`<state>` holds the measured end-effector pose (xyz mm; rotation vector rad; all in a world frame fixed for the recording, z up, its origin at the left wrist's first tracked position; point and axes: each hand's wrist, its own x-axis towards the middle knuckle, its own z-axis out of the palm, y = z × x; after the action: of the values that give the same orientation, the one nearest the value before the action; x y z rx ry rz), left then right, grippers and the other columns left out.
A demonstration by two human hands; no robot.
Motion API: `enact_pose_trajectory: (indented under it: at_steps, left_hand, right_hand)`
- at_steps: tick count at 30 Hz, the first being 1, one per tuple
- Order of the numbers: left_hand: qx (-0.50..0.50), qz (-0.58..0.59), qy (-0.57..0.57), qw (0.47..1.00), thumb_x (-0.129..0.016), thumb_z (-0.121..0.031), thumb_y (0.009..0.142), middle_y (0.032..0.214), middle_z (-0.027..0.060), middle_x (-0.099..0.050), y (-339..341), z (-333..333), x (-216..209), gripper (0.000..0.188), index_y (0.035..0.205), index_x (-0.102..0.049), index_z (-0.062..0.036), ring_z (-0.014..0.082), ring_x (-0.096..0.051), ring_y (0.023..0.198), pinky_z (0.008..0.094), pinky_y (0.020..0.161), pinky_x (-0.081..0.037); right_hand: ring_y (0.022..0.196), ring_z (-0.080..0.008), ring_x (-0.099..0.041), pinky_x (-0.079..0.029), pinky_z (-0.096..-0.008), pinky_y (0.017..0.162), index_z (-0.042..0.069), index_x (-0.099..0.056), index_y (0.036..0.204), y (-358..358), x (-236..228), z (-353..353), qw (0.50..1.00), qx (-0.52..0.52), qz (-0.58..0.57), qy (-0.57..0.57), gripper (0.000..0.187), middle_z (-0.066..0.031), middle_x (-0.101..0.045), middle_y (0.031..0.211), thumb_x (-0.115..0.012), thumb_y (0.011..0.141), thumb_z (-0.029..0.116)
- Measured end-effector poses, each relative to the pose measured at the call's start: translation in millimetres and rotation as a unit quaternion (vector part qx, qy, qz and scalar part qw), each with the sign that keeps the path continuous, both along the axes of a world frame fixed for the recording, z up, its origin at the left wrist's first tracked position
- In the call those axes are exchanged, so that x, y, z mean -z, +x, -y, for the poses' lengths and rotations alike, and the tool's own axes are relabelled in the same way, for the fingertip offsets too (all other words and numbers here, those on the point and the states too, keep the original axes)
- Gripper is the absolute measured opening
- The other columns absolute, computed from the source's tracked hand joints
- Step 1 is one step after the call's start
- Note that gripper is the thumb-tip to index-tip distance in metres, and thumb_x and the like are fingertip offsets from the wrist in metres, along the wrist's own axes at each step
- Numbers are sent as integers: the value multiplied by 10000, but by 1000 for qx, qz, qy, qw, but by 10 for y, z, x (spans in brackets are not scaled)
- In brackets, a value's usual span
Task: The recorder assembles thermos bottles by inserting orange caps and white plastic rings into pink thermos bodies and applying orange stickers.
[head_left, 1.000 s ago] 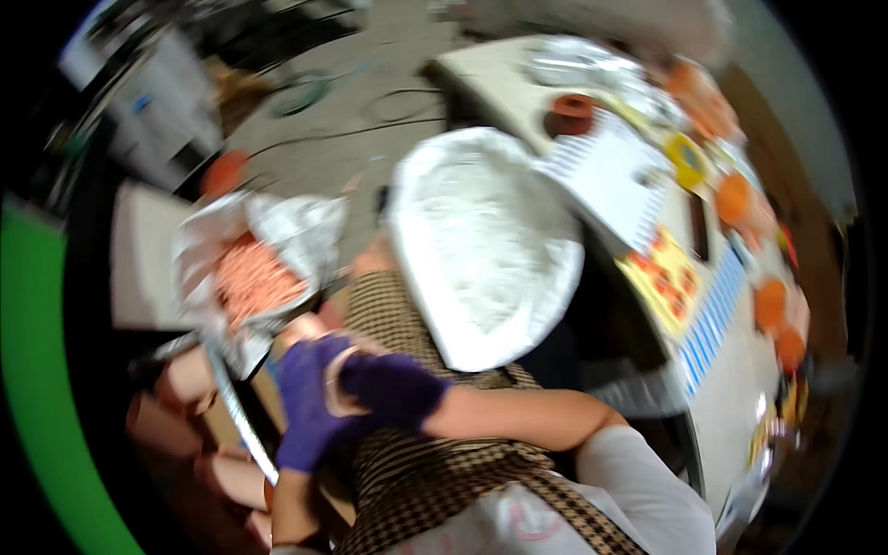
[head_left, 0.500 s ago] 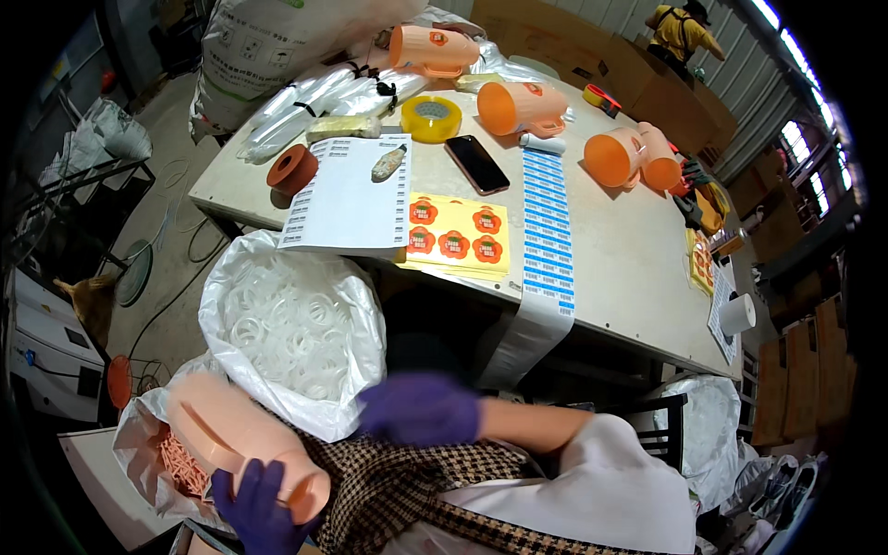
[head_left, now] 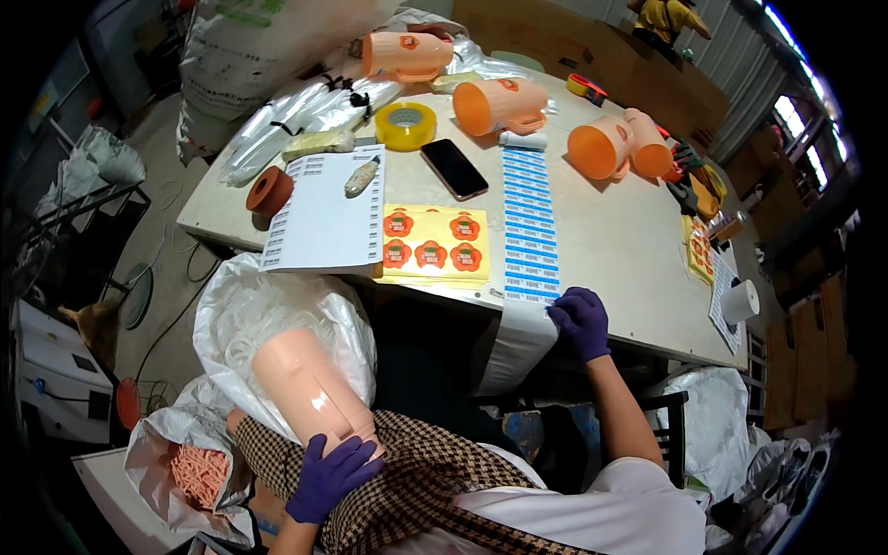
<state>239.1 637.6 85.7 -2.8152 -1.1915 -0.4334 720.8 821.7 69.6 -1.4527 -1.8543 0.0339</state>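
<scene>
My left hand (head_left: 331, 476), in a purple glove, grips the lower end of a peach plastic jug (head_left: 310, 384). The jug lies tilted over my lap, its far end above the open bag of clear rings. At the table's front edge my right hand (head_left: 583, 322), gloved too, has its fingers curled and pinching the right edge of a strip of blue-and-white labels (head_left: 529, 222). Whether a single label is between the fingertips is too small to tell. The strip runs from its roll (head_left: 524, 141) over the edge and hangs down.
On the table (head_left: 610, 250) are sticker sheets (head_left: 435, 268), white paper (head_left: 324, 222), a phone (head_left: 454, 169), yellow tape (head_left: 405, 126) and several peach jugs (head_left: 499, 104). Beside my lap stand a bag of clear rings (head_left: 356, 319) and a bag of peach strips (head_left: 199, 476). Another person (head_left: 671, 20) is far back.
My right hand has moved from over my lap, up and right to the label strip. The jug in my left hand has swung right, to in front of the ring bag.
</scene>
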Motion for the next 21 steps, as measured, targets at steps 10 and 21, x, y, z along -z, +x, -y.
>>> enact_pose_trajectory:
  at_steps: [10, 21]
  left_hand:
    - [-66, -354, 113, 926, -462, -262, 1019, 1496, 21, -473, -256, 291, 393, 465, 1458, -447, -107, 189, -445, 1353, 404, 1090, -389]
    - [-60, -107, 47, 991, -442, -271, 1002, 1511, -33, -393, -248, 433, 730, 534, 1507, -317, -391, 158, -398, 1394, 442, 1155, -323]
  right_hand:
    - [1117, -318, -589, -483, -411, 935, 40, -640, 913, -2217, -679, -18, 905, -297, -230, -198, 150, -143, -588, 1102, -729, 819, 117]
    - [1102, -308, -565, -481, -399, 942, 99, -572, 1244, -4127, 13, -491, 842, -437, -64, -310, 527, -165, -518, 1205, -787, 817, 323]
